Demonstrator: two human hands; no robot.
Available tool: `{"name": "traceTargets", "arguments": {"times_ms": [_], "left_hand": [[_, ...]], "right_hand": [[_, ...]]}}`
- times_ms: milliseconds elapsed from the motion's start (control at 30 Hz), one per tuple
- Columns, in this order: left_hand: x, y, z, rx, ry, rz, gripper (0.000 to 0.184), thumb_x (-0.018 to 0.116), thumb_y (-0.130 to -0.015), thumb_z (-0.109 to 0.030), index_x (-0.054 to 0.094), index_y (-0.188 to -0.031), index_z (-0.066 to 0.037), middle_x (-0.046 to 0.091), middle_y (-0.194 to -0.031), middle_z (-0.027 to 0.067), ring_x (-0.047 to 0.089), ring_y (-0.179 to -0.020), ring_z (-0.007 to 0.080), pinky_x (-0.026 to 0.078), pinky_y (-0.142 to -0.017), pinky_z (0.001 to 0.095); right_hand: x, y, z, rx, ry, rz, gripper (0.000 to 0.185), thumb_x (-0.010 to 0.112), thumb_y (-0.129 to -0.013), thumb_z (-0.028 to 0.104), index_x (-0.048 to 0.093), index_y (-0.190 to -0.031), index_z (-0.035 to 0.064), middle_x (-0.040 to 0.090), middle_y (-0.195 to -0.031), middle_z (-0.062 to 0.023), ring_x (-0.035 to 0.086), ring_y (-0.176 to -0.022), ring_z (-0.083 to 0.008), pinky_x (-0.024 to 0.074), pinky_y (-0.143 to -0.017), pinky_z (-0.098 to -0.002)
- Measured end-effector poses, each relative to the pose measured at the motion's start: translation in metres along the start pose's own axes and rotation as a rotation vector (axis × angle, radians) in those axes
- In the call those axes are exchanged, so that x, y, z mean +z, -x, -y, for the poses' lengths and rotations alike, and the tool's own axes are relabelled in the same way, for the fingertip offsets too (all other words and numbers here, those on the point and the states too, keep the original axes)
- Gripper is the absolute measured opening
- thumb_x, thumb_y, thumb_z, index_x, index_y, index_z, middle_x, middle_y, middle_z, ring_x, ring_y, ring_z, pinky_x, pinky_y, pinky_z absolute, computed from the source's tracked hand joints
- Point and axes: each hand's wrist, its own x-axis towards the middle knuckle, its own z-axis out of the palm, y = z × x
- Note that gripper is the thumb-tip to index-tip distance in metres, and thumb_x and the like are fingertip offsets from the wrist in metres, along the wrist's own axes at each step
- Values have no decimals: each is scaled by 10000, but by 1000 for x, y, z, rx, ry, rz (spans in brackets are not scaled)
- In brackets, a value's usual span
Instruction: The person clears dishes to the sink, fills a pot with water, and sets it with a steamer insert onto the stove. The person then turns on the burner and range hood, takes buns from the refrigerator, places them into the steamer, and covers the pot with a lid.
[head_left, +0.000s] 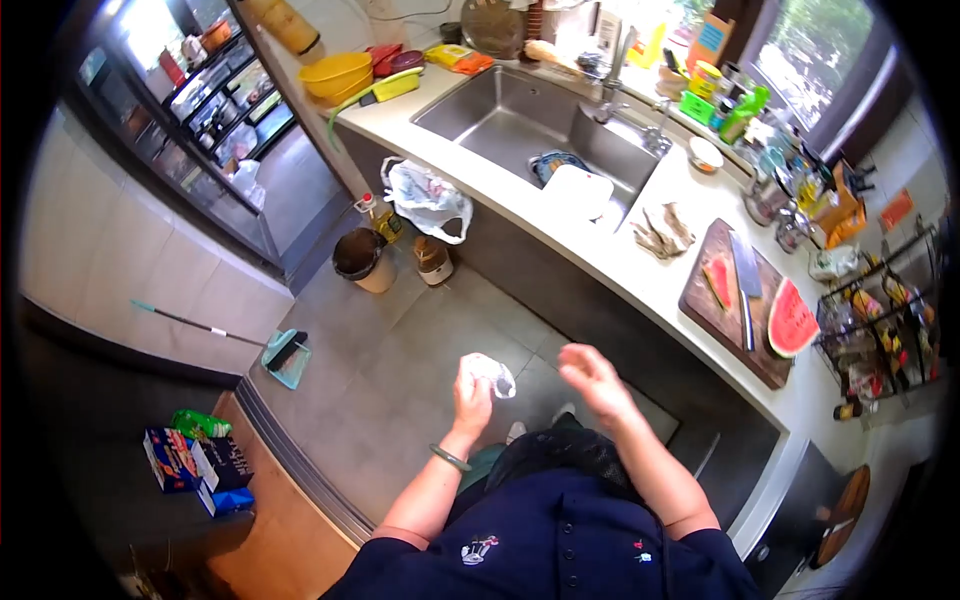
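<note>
My left hand [474, 395], with a green bangle at the wrist, is closed round a crumpled white tissue or cloth [494, 374] above the floor. To its right, my right hand [594, 380] is raised with its fingers stretched out and nothing in it. The two hands are apart. On the counter at the right, a wooden cutting board [712, 301] bears a large knife [745, 275], a thin slice of watermelon [717, 281] and a bigger cut piece of watermelon [792, 318].
A steel sink [480, 103] holds a white board or tray [577, 193]. A brown rag [662, 231] lies on the counter [607, 250]. Below stand a bin [366, 262] and bottles. A dustpan [287, 362] lies on the floor at the left, near several boxes.
</note>
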Motion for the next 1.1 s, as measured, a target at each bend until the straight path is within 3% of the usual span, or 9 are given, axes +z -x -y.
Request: {"name": "traceTargets", "arguments": {"times_ms": [100,167,267,400,533,700,800,867,1100], "left_hand": [[-26,-28,42,-140,210,-80,250,370,-785,-27,492,-1002,-17,565,-833,65,516,-661,112,438,-565,247],[-37,-49,44,-296,540,-169,249,391,-783,-49,503,-1004,-29,558,-826,58,517,-646,121,424,-535,244],[-52,-95,25,-423,716,-220,274,414,-774,-51,511,-1030,-33,563,-836,73,538,-647,144,427,-528,258],[-82,-154,45,-453,841,-209,342,408,-789,-218,517,-1045,-19,588,-897,116,560,-685,214,460,-596,328],[-111,-205,46,-435,1085,-307,443,375,-799,-289,499,-1123,-13,602,-964,115,575,-774,252,454,-662,362],[-146,-249,86,-409,844,-243,466,466,-793,-80,411,-1254,-45,512,-1206,102,519,-1078,243,451,-868,393],[-154,-281,93,-476,821,-287,472,499,-819,-24,385,-1277,-49,507,-1210,104,513,-1094,241,449,-885,389],[-166,-305,105,-504,850,-271,454,523,-861,-52,371,-1288,-64,500,-1220,105,511,-1093,246,454,-886,394],[-220,-421,127,-593,1009,-32,382,498,-918,-241,422,-1253,-74,535,-1176,126,559,-1013,264,484,-825,405]], "right_hand": [[-57,-52,10,-181,365,-362,472,648,-761,192,498,-1190,64,584,-948,-73,563,-871,-163,459,-779,-307],[-99,-83,23,-154,568,-597,489,645,-763,206,490,-1196,40,579,-1060,-137,566,-934,-220,455,-779,-334],[-173,-145,20,-482,937,-669,490,628,-770,127,468,-1222,27,477,-1235,-210,445,-1151,-360,340,-982,-411],[-220,-213,13,-243,1235,-678,592,661,-737,199,452,-1281,96,366,-1309,-283,354,-1212,-431,293,-1022,-441],[-241,-251,0,23,1219,-552,582,645,-739,215,458,-1282,121,443,-1251,-250,415,-1162,-405,330,-989,-441],[-237,-258,3,93,1350,-620,335,587,-738,130,541,-1066,82,534,-1124,-190,529,-970,-394,434,-830,-436],[-247,-266,0,149,1302,-725,256,550,-741,100,532,-994,70,559,-1070,-190,551,-932,-384,446,-785,-435],[-235,-269,17,147,1197,-933,229,503,-772,109,520,-995,58,609,-873,-216,573,-847,-406,440,-726,-461],[-182,-253,44,36,950,-1223,229,505,-767,134,540,-977,52,618,-823,-188,607,-757,-345,457,-681,-416]]}}
